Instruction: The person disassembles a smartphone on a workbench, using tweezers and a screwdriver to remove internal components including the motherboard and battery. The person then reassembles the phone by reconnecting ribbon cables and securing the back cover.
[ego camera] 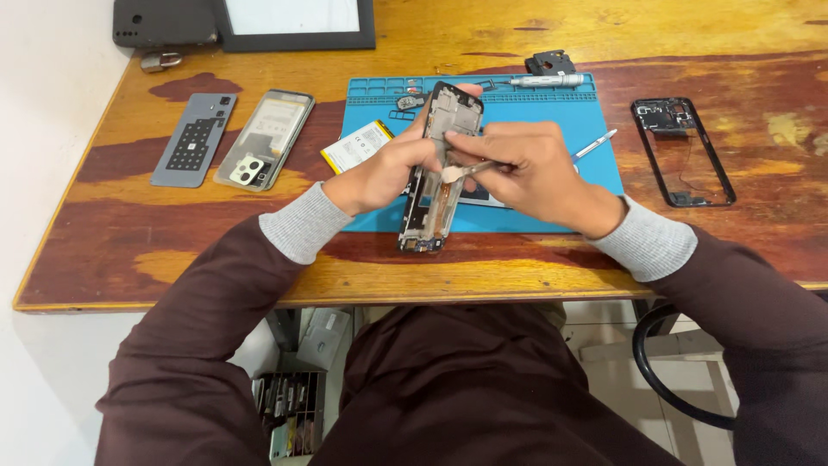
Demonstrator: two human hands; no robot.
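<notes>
My left hand (384,173) grips an opened phone chassis (438,173), tilted upright over the blue work mat (586,168). A finger of that hand hooks over the chassis' top edge. My right hand (526,168) pinches a thin metal prying tool (473,170), whose flat tip rests against the middle of the chassis. A yellow-edged white battery (355,145) lies on the mat just left of my left hand.
On the wooden table (172,250) lie a grey back cover (194,140) and a phone rear panel with cameras (263,140) at left. A black phone frame (681,151) rests at right. A screwdriver (539,81), a small black part (550,62) and a framed board (293,22) sit behind.
</notes>
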